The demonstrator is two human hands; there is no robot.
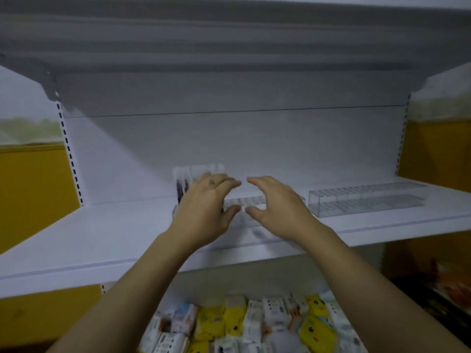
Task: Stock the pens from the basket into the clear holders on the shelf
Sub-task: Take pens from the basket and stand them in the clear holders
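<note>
**Both hands open at centre holder**

My left hand (206, 207) and right hand (277, 207) are mid-frame over the clear holder (251, 202), fingers spread, holding nothing. Dark pens (181, 188) stand at its left end. The second holder (362, 202) sits further right on the shelf (102, 238).

Just my two bare arms (142, 276) here, bare all the way down. Left hand (204, 212) has a small dark mark (211, 183) near the knuckles; right hand (277, 212) is bare too.

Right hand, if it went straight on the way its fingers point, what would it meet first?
Probably the left hand; the right hand points at it across a narrow gap. The clear holder lies just below, so depth is unsure.
</note>
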